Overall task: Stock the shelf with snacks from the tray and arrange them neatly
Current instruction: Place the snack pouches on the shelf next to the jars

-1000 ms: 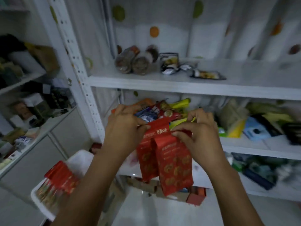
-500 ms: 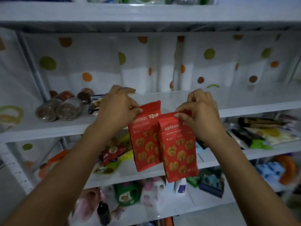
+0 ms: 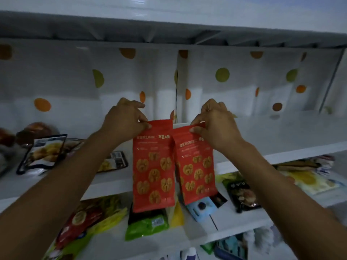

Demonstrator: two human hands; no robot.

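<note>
Step judged: two red pouches to be stood on shelf (image 3: 281, 136). Bases best raised above front edge, then set flat on bare middle stretch, side by side, printed faces outward. Release advised only once both stand.

Top seal of left pouch (image 3: 153, 166) pinched by left hand (image 3: 124, 117), fingers curled. Top seal of right pouch (image 3: 196, 166) pinched likewise by right hand (image 3: 216, 121). Pouches hung upright, edges meeting, before shelf's front edge.
</note>
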